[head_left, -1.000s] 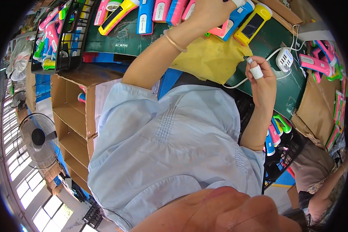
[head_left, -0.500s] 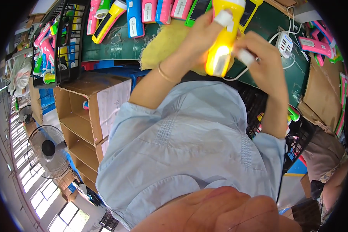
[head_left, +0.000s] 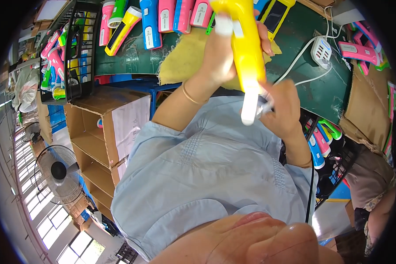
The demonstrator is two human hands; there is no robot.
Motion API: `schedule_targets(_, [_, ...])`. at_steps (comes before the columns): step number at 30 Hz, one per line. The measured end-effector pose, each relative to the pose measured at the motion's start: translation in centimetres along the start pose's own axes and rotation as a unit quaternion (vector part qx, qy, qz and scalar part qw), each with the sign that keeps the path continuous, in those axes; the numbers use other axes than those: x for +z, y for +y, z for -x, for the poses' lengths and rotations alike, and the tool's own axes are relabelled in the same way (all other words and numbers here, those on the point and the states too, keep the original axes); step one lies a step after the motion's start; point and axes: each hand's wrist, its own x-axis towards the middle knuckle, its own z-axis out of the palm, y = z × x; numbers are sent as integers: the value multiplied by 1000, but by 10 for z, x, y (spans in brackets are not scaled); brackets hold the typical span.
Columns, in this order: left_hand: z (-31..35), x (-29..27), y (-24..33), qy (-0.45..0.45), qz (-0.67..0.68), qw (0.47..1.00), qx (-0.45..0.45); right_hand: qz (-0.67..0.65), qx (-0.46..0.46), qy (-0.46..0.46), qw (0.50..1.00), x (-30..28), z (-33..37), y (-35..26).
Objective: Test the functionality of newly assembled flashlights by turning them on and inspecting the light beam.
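My left hand (head_left: pixel 222 55) is wrapped round a yellow flashlight (head_left: pixel 246 48), its thumb in a white covering and its fingertips showing on the far side. The flashlight hangs upright above the table, its lower part glowing brightly. Below the glow sticks out a white rounded piece (head_left: pixel 249 110); glare hides whether it belongs to the flashlight or is a covered fingertip. Beside that lower end my right hand (head_left: pixel 284 108) is closed, blurred, with a pinch on what looks like the end of a white cable (head_left: pixel 295 61). Whether the cable touches the flashlight cannot be made out.
A white charging hub (head_left: pixel 322 52) lies on the green table (head_left: pixel 321 88), near a yellow cloth (head_left: pixel 178 61). Several coloured flashlights line the far edge. Black baskets of flashlights stand left (head_left: pixel 81 53) and right (head_left: pixel 339 171). A cardboard shelf (head_left: pixel 105 127) stands left.
The flashlight has come slightly left with my left hand, its lit end lower. My right hand has moved down and left to that end. The hub's cable now runs up to my right hand.
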Motion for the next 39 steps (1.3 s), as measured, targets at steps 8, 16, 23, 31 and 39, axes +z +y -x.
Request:
schedule_targets(8, [21,-3,-3,-239,-445,842,191,-174,171,50,968,34,17,37])
schedule_targets(16, [32,-17,-3,-208,-464,858,74,-285,210,32,935,26,8,25])
schedule_targets(23, [16,-5,1,42,-140,989,-26,-204,283,-15,937,5,13,30])
schedule_targets(31, [19,-1,-2,61,-192,975,-93,-244,287,-3,926,2,11,23])
schedule_targets(39, [12,-5,2,-26,-362,932,-5,-251,252,27,934,-15,-32,17])
